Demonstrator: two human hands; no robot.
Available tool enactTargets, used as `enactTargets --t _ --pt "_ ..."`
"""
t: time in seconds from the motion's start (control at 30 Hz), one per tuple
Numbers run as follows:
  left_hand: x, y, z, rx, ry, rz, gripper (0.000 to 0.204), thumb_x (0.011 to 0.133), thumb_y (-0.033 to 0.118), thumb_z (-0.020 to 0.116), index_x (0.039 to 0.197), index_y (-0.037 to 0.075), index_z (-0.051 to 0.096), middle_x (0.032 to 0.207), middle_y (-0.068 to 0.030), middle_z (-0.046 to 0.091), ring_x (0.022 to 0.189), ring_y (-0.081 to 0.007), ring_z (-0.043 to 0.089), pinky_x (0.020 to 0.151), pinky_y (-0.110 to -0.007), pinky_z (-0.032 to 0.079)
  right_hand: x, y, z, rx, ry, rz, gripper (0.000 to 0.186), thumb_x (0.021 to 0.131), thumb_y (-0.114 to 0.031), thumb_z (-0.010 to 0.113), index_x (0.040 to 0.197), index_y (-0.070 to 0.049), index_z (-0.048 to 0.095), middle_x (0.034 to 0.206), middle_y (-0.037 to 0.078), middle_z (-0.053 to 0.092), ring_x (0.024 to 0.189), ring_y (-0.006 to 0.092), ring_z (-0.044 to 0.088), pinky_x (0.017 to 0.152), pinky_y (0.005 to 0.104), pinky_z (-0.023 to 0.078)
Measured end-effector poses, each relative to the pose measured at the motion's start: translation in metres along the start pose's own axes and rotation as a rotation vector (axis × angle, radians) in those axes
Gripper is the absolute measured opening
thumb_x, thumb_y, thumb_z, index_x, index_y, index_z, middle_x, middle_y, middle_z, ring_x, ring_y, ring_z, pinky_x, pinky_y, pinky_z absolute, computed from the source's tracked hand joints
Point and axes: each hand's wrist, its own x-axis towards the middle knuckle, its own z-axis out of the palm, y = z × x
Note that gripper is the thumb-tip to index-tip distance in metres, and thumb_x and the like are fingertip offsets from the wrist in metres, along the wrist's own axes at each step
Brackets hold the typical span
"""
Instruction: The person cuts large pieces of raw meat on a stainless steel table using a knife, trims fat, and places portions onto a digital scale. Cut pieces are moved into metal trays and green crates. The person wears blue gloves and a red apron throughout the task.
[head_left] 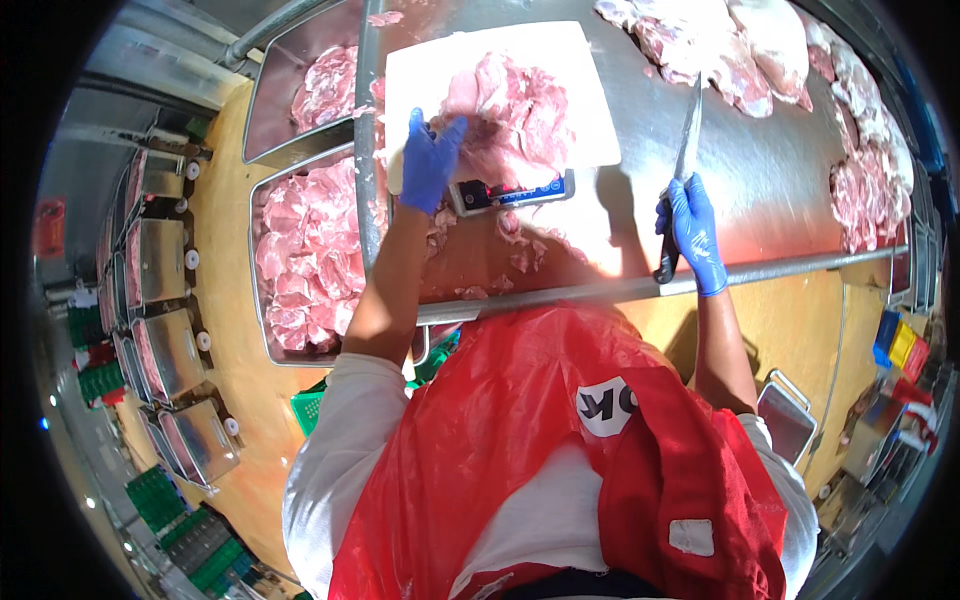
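My right hand, in a blue glove, is closed around the black handle of a knife. The knife's long blade points away from me over the steel table. My left hand, also gloved in blue, has its fingers apart at the near left side of a pile of raw meat. Whether the fingertips touch the meat I cannot tell. That pile rests on a white board, which lies over a scale; only the scale's near edge with its display shows.
Larger meat cuts lie along the table's far right side. At the left stand a steel tub full of meat pieces and another steel tub behind it. Small scraps dot the steel table. Wheeled racks line the left.
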Motion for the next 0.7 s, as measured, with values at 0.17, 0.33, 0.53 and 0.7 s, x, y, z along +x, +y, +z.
enactTargets --t 0.17,0.33,0.53,0.7 --pt "0.086 -0.047 -0.021 -0.214 -0.225 -0.023 0.034 0.097 0.034 0.058 0.117 0.006 0.063 0.106 -0.0039 0.063 0.101 -0.0155 0.059 0.091 -0.032 0.048 0.039 -0.011 0.051 0.504 -0.181 0.106 0.021 0.103 -0.016 0.051 0.116 0.0 0.056 0.093 0.009 0.063 0.085 0.0171 0.064 0.078 0.0337 0.057" --pt "0.11 -0.019 0.022 0.1 -0.404 0.606 0.035 0.098 0.031 0.053 0.119 0.006 0.065 0.113 -0.0106 0.067 0.102 -0.0244 0.064 0.092 -0.037 0.048 0.073 -0.036 0.113 0.634 -0.385 0.18 0.017 0.103 -0.019 0.053 0.113 -0.005 0.057 0.097 0.004 0.061 0.086 0.0144 0.059 0.082 0.0327 0.053" --pt "0.145 0.01 0.053 0.43 -0.423 0.862 0.038 0.093 0.023 0.056 0.125 0.003 0.062 0.122 -0.0194 0.065 0.114 -0.033 0.062 0.099 -0.04 0.047 0.097 -0.074 0.154 0.557 -0.443 0.111 0.012 0.102 -0.015 0.052 0.106 -0.006 0.058 0.089 0.001 0.059 0.081 0.0106 0.055 0.075 0.0263 0.049" --pt "0.144 0.025 -0.025 0.465 -0.047 1.265 0.035 0.092 0.006 0.059 0.126 -0.001 0.059 0.132 -0.0186 0.059 0.119 -0.0345 0.058 0.102 -0.04 0.048 0.09 -0.078 0.121 0.315 -0.369 0.238 0.024 0.101 -0.023 0.058 0.115 -0.004 0.06 0.086 0.002 0.06 0.069 0.0117 0.057 0.066 0.0283 0.052"
